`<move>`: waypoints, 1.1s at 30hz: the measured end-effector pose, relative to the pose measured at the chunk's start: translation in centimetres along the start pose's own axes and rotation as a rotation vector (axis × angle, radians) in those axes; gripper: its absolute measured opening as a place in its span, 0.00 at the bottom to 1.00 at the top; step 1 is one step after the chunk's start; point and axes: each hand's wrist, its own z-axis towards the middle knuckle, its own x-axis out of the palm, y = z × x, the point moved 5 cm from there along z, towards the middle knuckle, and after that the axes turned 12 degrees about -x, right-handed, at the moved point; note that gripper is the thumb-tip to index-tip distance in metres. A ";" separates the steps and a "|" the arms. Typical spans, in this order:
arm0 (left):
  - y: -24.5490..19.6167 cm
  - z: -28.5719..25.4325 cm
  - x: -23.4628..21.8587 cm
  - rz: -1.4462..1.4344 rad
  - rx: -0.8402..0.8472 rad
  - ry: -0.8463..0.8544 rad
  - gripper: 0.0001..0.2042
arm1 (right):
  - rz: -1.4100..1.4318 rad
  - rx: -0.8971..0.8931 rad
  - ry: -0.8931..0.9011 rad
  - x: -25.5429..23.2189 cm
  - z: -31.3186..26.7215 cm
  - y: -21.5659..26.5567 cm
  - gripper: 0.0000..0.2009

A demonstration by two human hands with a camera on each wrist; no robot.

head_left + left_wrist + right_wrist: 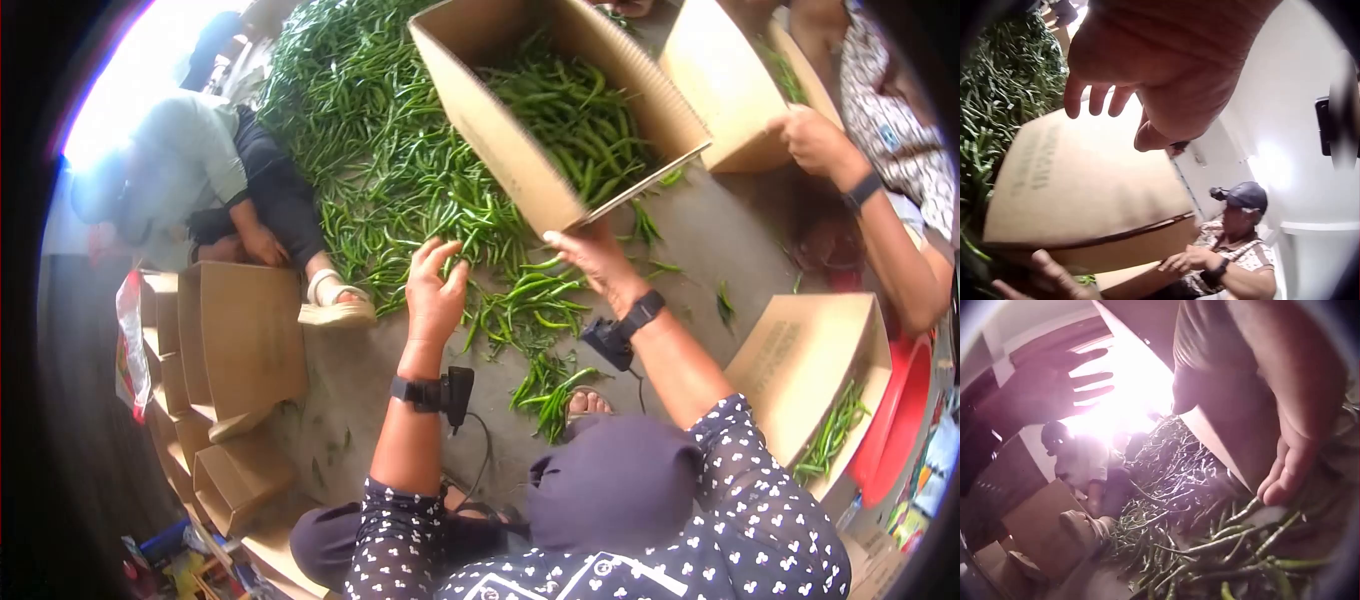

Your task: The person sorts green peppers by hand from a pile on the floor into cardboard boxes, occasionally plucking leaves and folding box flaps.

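Observation:
An open cardboard box (500, 130) part-filled with green chili peppers (590, 130) is tilted above the floor, its near corner in my right hand (598, 262). In the right wrist view, the fingers (1286, 472) of that hand bend round the box's lower edge, with the thumb against the wall. My left hand (436, 292) is left of the box, holding nothing, its fingers loosely bent over loose chilies. The left wrist view has this hand (1166, 75) in front of the box's printed side (1085, 175), apart from it.
A large chili heap (350, 110) spreads over the floor (340, 400). At left, a person (190, 150) sits behind cardboard boxes (245, 335). Another person's hand (815, 145) holds a box (715, 85) at right. Nearer stand another box (800, 350) with chilies and a red basin (895, 430).

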 end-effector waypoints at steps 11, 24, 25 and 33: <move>11.5 11.0 -1.7 0.340 -0.320 -0.261 0.41 | -0.652 -0.614 -0.227 -8.3 9.5 4.6 0.29; 14.9 12.6 -1.2 0.548 -0.689 -0.005 0.49 | -1.988 -1.124 -0.542 -3.8 18.9 22.7 0.33; 14.9 12.6 -1.2 0.550 -0.706 0.013 0.49 | -2.172 -0.986 -0.592 -3.0 20.5 23.2 0.39; 14.7 12.7 -1.0 0.596 -0.691 -0.002 0.46 | -1.914 -1.168 -0.371 2.5 15.0 22.0 0.33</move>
